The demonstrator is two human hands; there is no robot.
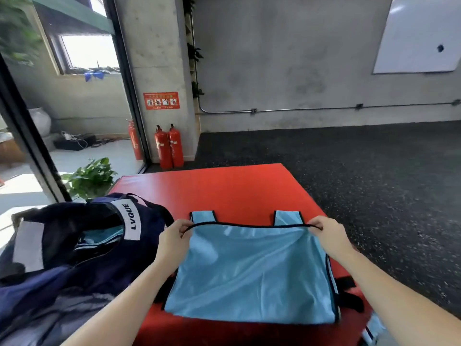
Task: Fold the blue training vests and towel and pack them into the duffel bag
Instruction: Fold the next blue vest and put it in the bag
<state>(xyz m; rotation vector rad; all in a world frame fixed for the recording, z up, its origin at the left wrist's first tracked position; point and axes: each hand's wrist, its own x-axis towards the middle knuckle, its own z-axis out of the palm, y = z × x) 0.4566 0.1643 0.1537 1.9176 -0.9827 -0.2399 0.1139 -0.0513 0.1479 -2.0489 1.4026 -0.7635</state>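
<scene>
Vest (249, 273) hem pinched by left hand (172, 239) and right hand (329, 236), arms outstretched.

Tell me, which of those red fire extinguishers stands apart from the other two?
The leftmost fire extinguisher, seen behind the glass partition. The other two extinguishers stand touching side by side against the concrete pillar.

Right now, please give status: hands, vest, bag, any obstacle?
Left hand and right hand each pinch the vest's black hem. Blue vest half folded on red mat. Duffel bag open at left, blue cloth inside. Nothing in the way.
</scene>
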